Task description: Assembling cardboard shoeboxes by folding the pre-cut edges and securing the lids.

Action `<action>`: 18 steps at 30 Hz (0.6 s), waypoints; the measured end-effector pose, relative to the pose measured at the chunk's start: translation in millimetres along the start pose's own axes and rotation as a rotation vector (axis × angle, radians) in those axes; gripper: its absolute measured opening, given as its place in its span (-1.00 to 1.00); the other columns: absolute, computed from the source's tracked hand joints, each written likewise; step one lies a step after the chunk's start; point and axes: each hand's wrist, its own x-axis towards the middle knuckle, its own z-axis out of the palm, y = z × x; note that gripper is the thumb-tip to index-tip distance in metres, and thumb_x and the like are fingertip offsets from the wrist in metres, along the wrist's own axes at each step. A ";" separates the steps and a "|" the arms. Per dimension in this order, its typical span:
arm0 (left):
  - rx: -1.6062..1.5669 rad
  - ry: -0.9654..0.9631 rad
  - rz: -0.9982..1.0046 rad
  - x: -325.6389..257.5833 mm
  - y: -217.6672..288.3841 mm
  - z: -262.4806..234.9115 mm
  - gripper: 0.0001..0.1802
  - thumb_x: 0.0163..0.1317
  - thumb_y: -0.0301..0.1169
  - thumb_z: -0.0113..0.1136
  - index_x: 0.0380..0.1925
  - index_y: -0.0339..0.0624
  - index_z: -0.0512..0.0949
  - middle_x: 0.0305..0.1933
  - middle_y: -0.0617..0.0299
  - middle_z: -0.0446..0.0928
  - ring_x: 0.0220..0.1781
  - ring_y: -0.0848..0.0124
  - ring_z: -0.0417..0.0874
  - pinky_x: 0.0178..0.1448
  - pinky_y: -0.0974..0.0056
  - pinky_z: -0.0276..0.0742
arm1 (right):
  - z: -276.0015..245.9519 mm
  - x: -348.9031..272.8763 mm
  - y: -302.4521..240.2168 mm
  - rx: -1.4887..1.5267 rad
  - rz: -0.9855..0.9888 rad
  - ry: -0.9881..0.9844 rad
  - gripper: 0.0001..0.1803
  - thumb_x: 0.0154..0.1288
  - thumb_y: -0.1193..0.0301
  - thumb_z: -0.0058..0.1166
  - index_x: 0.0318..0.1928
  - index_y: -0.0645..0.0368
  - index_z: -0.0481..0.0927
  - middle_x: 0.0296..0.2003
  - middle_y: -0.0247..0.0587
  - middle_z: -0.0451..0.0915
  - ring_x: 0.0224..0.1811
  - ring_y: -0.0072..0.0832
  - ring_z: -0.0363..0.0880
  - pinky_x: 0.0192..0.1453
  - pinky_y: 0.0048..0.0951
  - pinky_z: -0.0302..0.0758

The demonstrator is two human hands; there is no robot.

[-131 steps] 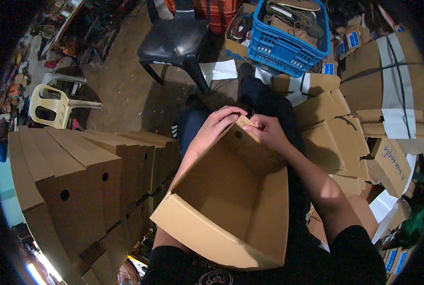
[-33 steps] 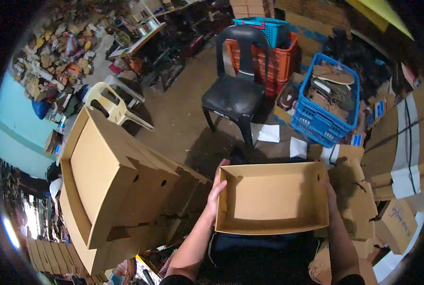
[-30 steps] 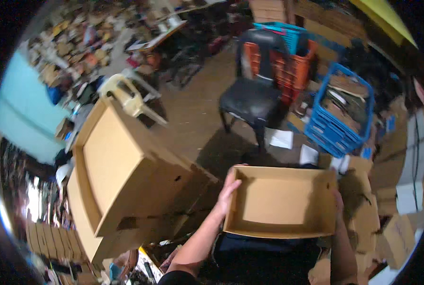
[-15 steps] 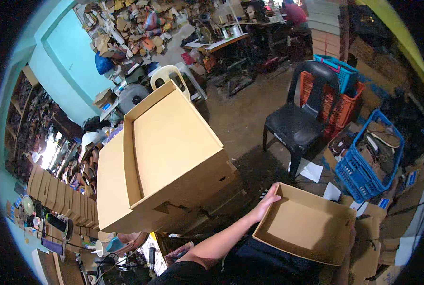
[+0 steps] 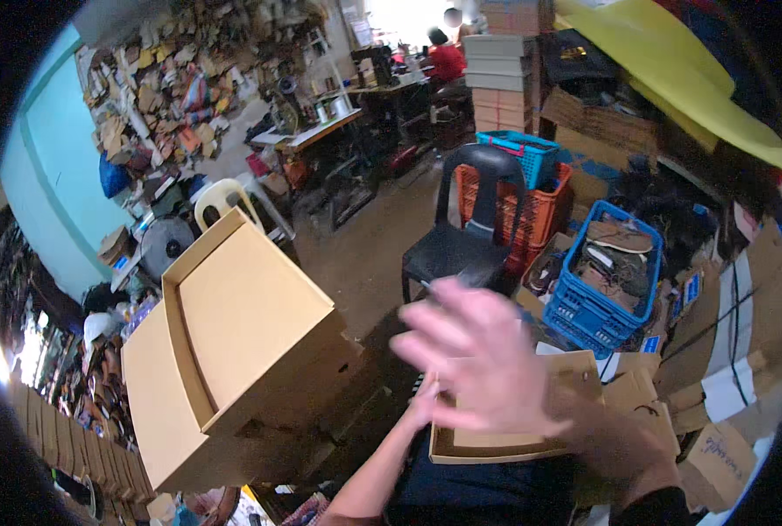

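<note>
A shallow tan cardboard box (image 5: 505, 454) with an open top lies across my lap. My left hand (image 5: 423, 403) grips its left side, the fingers closed on the wall. Over the box my right hand (image 5: 483, 359) is raised, blurred by motion, fingers spread and nothing seen in them. It hides much of the box's inside. To the left, a similar shallow cardboard box (image 5: 246, 320) sits on a tan cardboard surface (image 5: 159, 399).
A black plastic chair (image 5: 456, 254) stands ahead. Behind it are orange crates (image 5: 540, 219); to its right is a blue basket (image 5: 597, 324) of shoes. Flattened cardboard (image 5: 711, 324) leans at the right. A person in red (image 5: 446, 61) sits at the back.
My right hand has come up over the box in my lap. My left hand still holds that box. The whole view has turned to the right.
</note>
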 end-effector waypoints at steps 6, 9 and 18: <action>-0.009 -0.126 0.002 -1.3 -6.5 -18.0 -0.22 0.27 -0.28 0.04 0.51 -0.26 0.21 0.49 0.10 0.29 0.60 0.28 0.21 0.66 0.20 0.07 | 61.4 86.2 -48.2 0.074 -0.219 0.135 -0.17 0.23 -0.02 0.34 0.43 0.10 0.47 0.35 -0.10 0.49 0.60 -0.04 0.22 0.68 0.20 0.03; -0.020 -0.147 -0.004 6.9 -1.9 -20.5 -0.22 0.28 -0.28 0.04 0.52 -0.26 0.20 0.49 0.10 0.29 0.60 0.28 0.21 0.66 0.20 0.07 | 80.8 98.0 -48.2 0.042 -0.265 0.127 -0.41 0.34 0.16 0.22 0.29 0.17 0.56 0.13 -0.17 0.58 0.43 -0.16 0.43 0.70 0.23 0.03; -0.071 -0.125 -0.027 7.2 -12.4 -34.3 -0.21 0.31 -0.27 0.04 0.54 -0.25 0.19 0.52 0.10 0.29 0.61 0.28 0.20 0.66 0.19 0.06 | 61.6 99.1 -44.4 0.200 -0.338 0.321 -0.69 0.41 0.35 0.01 0.07 0.20 0.58 -0.08 -0.23 0.58 0.09 -0.28 0.59 0.58 0.17 0.25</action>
